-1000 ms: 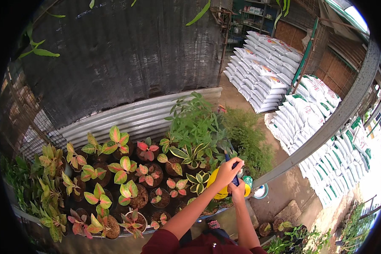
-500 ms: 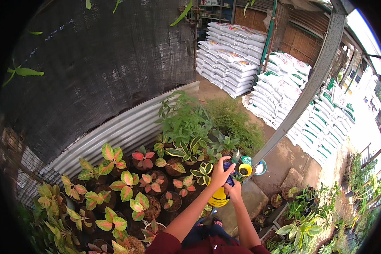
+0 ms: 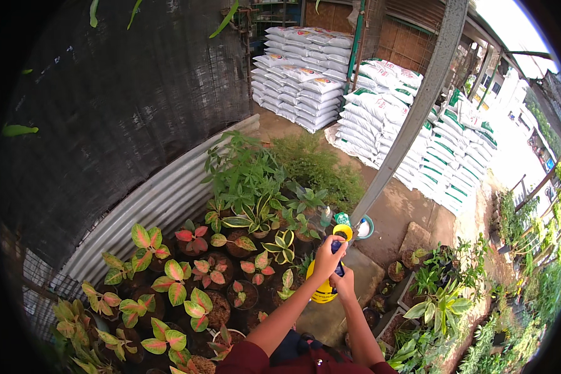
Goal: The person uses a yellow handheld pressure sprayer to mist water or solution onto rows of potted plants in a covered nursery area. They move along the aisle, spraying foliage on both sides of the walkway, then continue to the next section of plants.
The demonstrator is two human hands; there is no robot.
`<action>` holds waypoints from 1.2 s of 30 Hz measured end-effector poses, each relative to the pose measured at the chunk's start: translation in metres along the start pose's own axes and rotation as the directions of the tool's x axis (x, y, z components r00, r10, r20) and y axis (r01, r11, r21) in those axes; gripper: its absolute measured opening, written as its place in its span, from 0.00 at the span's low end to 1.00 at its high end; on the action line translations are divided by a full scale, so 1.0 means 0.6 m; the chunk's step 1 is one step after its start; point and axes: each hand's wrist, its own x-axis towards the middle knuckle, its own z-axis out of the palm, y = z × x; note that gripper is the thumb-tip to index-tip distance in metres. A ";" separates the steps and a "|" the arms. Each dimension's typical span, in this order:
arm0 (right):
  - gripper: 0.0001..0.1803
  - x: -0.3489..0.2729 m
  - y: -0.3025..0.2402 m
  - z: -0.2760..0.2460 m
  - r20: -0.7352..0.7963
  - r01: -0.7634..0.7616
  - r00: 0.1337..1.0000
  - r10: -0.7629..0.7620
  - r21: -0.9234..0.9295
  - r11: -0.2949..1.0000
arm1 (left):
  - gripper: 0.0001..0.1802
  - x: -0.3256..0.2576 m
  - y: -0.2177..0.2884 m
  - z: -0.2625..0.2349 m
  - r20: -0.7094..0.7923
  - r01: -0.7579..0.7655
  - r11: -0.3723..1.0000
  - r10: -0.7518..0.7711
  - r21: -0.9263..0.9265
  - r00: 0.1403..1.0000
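"Yellow container (image 3: pixel 325 292): state its position and appearance."

"Lower centre of the frame, held off the ground in both hands. Body bright yellow and rounded, with a band of dark print across it. Dark blue parts (image 3: pixel 339 270) show above the body, between and beyond the fingers. Lower edge partly covered by the forearms. Contents cannot be determined."

"Condition of the hands?"

"Left hand (image 3: pixel 325 260) is closed around the upper blue part. Right hand (image 3: pixel 343 283) is curled in just beside it, to its right and slightly lower, gripping near the top of the yellow body. Exact finger placement is partly hidden."

"Items close by?"

"Just beyond the left hand, a yellow cup-like vessel (image 3: pixel 345 229) with a dark interior. Near it, a green container (image 3: pixel 341 218) and a round teal tub (image 3: pixel 371 228) holding something white, beside a grey metal post (image 3: pixel 411 124)."

"Remainder of the frame?"

"Lower left: potted plants with pink-and-green leaves (image 3: pixel 166 337), set close together. Centre: a bushy green plant (image 3: pixel 240 171). Upper right of centre: stacked white sacks (image 3: pixel 305 78)."
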 end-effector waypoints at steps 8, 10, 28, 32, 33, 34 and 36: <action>0.09 0.013 -0.068 0.000 0.002 0.159 0.987 -0.159 0.002 0.987 | 0.12 0.014 0.104 0.017 0.010 -0.171 0.980 0.170 0.103 0.985; 0.09 0.002 -0.065 -0.004 0.024 0.151 0.988 -0.151 0.003 0.988 | 0.11 0.006 0.104 0.019 0.000 -0.185 0.977 0.186 0.102 0.983; 0.09 -0.112 0.086 -0.131 0.115 -0.067 0.990 0.083 -0.135 0.989 | 0.30 -0.169 -0.076 0.073 -0.245 0.540 0.799 -0.486 0.265 0.839; 0.06 -0.109 0.020 -0.133 0.146 0.030 0.989 -0.029 -0.004 1.000 | 0.26 -0.136 -0.034 0.084 -0.131 0.351 0.923 -0.333 0.159 0.934; 0.04 -0.108 0.003 -0.132 0.151 0.067 0.986 -0.066 -0.002 0.998 | 0.26 -0.132 -0.023 0.089 -0.152 0.297 0.941 -0.274 0.161 0.950; 0.02 -0.108 -0.013 -0.130 0.157 0.103 0.982 -0.102 0.000 0.995 | 0.26 -0.127 -0.011 0.093 -0.173 0.242 0.956 -0.214 0.164 0.962; 0.02 -0.100 -0.023 -0.141 0.162 0.144 0.976 -0.147 0.032 0.989 | 0.26 -0.119 0.006 0.110 -0.193 0.195 0.970 -0.166 0.146 0.967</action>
